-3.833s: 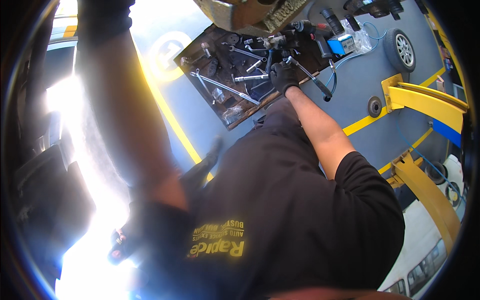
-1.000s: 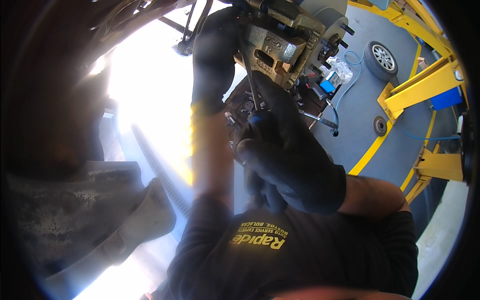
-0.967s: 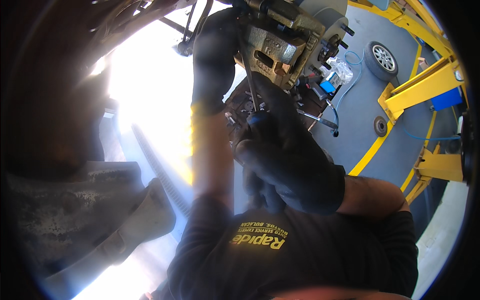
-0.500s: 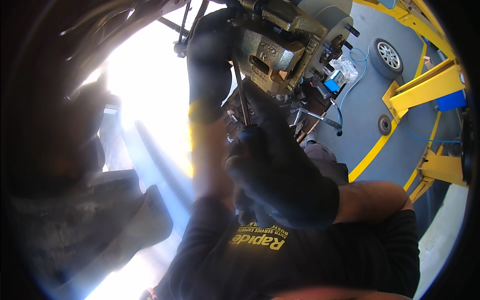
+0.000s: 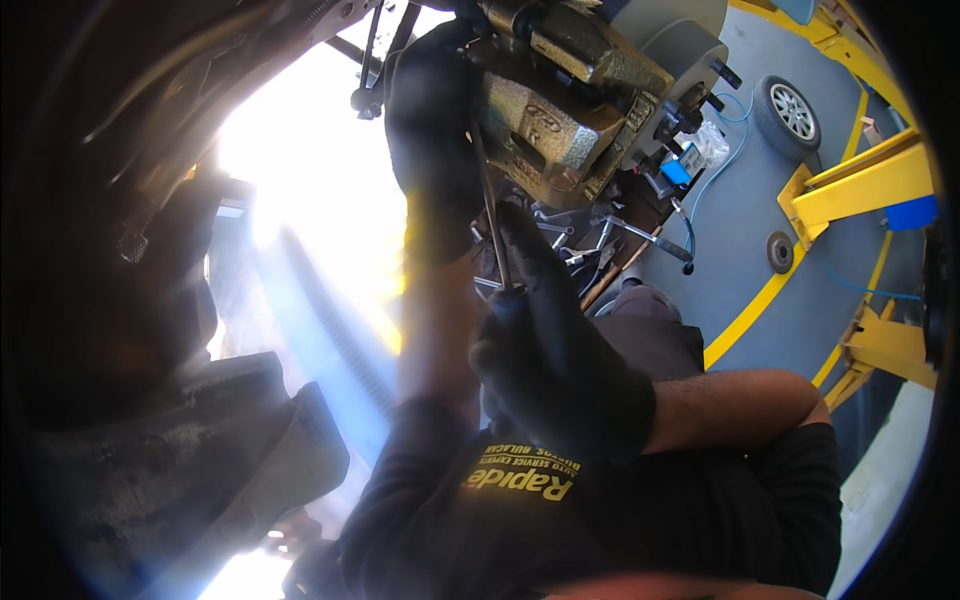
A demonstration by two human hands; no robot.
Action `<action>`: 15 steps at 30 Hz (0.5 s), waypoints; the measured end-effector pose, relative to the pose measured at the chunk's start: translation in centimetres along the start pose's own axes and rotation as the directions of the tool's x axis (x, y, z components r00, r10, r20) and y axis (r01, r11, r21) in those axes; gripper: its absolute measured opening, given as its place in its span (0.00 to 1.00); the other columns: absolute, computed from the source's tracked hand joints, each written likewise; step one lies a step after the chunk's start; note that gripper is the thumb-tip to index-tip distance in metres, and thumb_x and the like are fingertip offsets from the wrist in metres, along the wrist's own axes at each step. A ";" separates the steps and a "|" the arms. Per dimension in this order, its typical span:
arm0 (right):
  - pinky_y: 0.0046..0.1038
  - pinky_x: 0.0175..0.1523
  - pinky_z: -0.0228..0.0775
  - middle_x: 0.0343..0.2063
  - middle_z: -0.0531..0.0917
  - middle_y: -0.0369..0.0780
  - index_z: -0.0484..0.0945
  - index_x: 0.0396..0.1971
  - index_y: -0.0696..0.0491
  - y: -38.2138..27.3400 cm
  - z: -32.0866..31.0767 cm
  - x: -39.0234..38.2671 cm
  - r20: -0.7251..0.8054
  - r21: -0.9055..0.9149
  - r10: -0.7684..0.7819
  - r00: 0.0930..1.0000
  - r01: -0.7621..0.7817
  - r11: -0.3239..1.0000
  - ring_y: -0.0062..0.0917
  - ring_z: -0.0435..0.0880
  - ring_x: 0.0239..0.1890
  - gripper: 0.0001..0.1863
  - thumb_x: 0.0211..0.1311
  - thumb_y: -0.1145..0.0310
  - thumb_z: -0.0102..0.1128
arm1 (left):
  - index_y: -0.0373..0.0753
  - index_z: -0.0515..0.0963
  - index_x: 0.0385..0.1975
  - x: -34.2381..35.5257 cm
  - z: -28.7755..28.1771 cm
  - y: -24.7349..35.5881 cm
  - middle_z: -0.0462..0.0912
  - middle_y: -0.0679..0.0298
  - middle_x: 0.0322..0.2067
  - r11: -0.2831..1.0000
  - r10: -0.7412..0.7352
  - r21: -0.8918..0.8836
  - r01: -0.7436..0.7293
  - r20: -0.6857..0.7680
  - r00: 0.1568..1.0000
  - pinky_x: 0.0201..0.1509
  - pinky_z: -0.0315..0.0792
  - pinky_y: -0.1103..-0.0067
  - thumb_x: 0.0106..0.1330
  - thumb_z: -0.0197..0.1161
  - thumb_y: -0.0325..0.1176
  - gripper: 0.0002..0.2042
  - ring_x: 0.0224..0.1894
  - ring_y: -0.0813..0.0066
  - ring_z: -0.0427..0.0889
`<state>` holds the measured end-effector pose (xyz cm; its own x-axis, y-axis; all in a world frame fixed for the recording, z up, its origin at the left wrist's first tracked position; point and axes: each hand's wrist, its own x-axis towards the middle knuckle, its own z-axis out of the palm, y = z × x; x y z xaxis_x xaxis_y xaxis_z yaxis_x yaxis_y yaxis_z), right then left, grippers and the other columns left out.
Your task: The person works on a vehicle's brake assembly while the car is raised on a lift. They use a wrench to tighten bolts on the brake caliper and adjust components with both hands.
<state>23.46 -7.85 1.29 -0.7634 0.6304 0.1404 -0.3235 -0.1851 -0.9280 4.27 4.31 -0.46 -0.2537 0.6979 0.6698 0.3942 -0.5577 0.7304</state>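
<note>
A bronze-coloured brake caliper (image 5: 545, 122) sits at the top of the view, over the grey brake disc (image 5: 680, 55) with its wheel studs. My left hand (image 5: 432, 130), in a black glove, is closed against the caliper's left side; its fingertips are partly hidden in shadow there. A screwdriver (image 5: 492, 215) slants up along the caliper's left edge, its thin metal shaft reaching toward my left hand. Below the caliper, my black-gloved right hand (image 5: 565, 365) is wrapped round the screwdriver's dark handle. The screwdriver's tip cannot be made out clearly.
Hand tools, including a ratchet (image 5: 650, 237), lie beneath the caliper near a blue box (image 5: 680, 165). A wheel (image 5: 788, 115), a round metal part (image 5: 780, 252) and yellow lift arms (image 5: 860, 185) are to the right. Dark vehicle bodywork (image 5: 170, 440) fills the left.
My right hand and the screwdriver have drawn down slightly from the caliper, so more shaft shows. The whole view has shifted a little; my left hand stays at the caliper's side.
</note>
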 end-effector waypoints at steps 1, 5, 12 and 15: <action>0.23 0.38 0.71 0.30 0.74 0.35 0.28 0.80 0.51 0.2 0.0 0.0 0.001 -0.012 -0.009 1.000 0.009 1.000 0.14 0.72 0.28 0.45 0.76 0.79 0.47 | 0.32 0.82 0.46 -0.1 0.5 -0.1 0.84 0.53 0.50 1.000 -0.008 -0.012 0.007 -0.011 1.000 0.53 0.78 0.74 0.69 0.57 0.19 0.10 0.49 0.62 0.84; 0.25 0.35 0.75 0.31 0.75 0.37 0.24 0.80 0.52 1.1 0.0 0.8 0.005 -0.157 -0.091 0.996 0.090 0.984 0.16 0.75 0.25 0.46 0.76 0.79 0.47 | 0.32 0.82 0.45 -0.2 2.0 -0.3 0.84 0.53 0.49 0.999 -0.022 -0.042 0.020 -0.054 0.998 0.54 0.77 0.73 0.68 0.57 0.19 0.10 0.49 0.61 0.84; 0.26 0.36 0.74 0.30 0.76 0.38 0.24 0.79 0.57 1.2 0.0 0.8 0.029 -0.140 -0.110 0.994 0.113 0.984 0.17 0.76 0.25 0.45 0.77 0.79 0.46 | 0.33 0.82 0.45 -0.1 0.6 -0.9 0.84 0.54 0.48 0.986 -0.128 -0.117 0.118 -0.084 0.988 0.55 0.76 0.73 0.67 0.58 0.19 0.10 0.50 0.60 0.83; 0.28 0.38 0.75 0.29 0.77 0.37 0.24 0.78 0.58 1.0 -0.7 0.5 0.053 -0.133 -0.097 0.994 0.103 0.986 0.17 0.77 0.26 0.45 0.77 0.78 0.46 | 0.34 0.82 0.45 0.0 0.2 -1.0 0.84 0.54 0.48 0.981 -0.157 -0.134 0.143 -0.099 0.983 0.56 0.76 0.73 0.66 0.58 0.19 0.11 0.50 0.60 0.83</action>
<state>23.13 -7.24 0.19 -0.7574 0.6042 0.2477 -0.3229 -0.0169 -0.9463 4.02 4.95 -1.16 -0.3984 0.7289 0.5568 0.2315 -0.5075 0.8300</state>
